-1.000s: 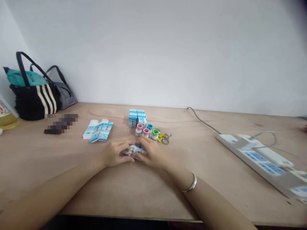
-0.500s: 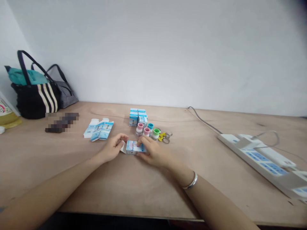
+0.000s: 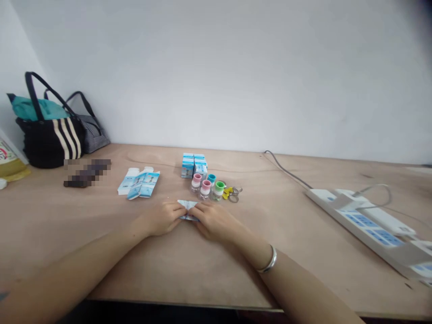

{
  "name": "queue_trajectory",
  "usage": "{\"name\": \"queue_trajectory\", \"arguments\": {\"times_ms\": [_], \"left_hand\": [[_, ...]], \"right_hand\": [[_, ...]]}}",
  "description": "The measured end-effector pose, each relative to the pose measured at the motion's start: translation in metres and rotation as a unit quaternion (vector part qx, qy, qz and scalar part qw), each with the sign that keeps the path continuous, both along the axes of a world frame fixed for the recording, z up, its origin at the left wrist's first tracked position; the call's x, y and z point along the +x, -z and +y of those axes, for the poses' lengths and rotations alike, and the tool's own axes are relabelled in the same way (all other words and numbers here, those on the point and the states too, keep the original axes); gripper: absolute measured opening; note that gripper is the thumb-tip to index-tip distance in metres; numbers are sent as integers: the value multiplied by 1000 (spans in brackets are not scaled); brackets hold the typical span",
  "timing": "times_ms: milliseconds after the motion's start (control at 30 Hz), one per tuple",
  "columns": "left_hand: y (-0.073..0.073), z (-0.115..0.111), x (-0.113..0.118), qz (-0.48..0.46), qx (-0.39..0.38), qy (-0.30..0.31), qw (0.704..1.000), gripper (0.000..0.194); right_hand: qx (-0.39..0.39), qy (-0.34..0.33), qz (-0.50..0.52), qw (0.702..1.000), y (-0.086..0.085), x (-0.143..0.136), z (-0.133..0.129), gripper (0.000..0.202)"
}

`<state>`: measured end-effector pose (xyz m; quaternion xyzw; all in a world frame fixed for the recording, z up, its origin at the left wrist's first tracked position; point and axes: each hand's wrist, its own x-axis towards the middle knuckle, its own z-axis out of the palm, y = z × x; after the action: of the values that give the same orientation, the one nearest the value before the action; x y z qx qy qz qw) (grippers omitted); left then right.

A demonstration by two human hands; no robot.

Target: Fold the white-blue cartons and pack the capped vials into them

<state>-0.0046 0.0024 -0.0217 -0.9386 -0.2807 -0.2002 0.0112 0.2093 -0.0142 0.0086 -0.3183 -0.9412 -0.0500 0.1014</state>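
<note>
Between my two hands is a small light-blue printed carton (image 3: 187, 204), partly covered by my fingers. My left hand (image 3: 166, 218) is closed on its left part, and my right hand (image 3: 213, 219) grips its right part, with the fingertips of both hands close together. Just beyond the carton stand several small clear bottles with coloured tops, among them a pink-topped bottle (image 3: 205, 189) and a green-topped bottle (image 3: 218, 190). Flattened blue-and-white cartons (image 3: 145, 183) lie to the left of my hands. Behind the bottles stand several upright blue-and-white boxes (image 3: 187, 168).
Scissors with yellow parts (image 3: 232, 193) lie right of the bottles. A white power strip (image 3: 354, 225) with a grey cable (image 3: 288, 168) runs along the right side. A black striped bag (image 3: 50, 141) and a bottle of yellow liquid (image 3: 11, 162) stand at the left.
The carton has been turned, now showing a face with printed text instead of the coloured picture. My left hand has closed on it, and both hands have come closer together.
</note>
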Motion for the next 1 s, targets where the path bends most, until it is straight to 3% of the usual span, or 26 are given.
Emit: {"name": "queue_trajectory", "arguments": {"times_ms": [133, 300, 400, 567, 700, 833, 933, 1000], "left_hand": [[-5, 0, -1, -96, -57, -13, 994, 26], [-12, 4, 3, -243, -151, -74, 955, 28], [-9, 5, 4, -209, -133, -68, 966, 26], [-1, 1, 6, -94, -42, -39, 994, 24], [-10, 4, 0, -98, -18, -69, 993, 26], [-36, 14, -30, -177, 29, -197, 964, 26], [-53, 24, -68, -204, 39, -365, 907, 29], [-57, 33, -95, -192, 24, -460, 866, 35]], "right_hand": [[-68, 22, 94, 993, -13, 5, 0, 20], [-98, 89, 266, 955, -18, 10, 11, 13], [-87, 123, 205, 967, -11, 10, 15, 12], [-51, 63, 55, 995, -8, 10, 12, 12], [-41, 85, 95, 991, -10, 12, 9, 25], [-61, 133, 191, 971, -7, 12, 9, 50], [-76, 140, 167, 973, -4, 10, 8, 50], [-79, 139, 123, 979, -3, 8, 7, 47]]}}
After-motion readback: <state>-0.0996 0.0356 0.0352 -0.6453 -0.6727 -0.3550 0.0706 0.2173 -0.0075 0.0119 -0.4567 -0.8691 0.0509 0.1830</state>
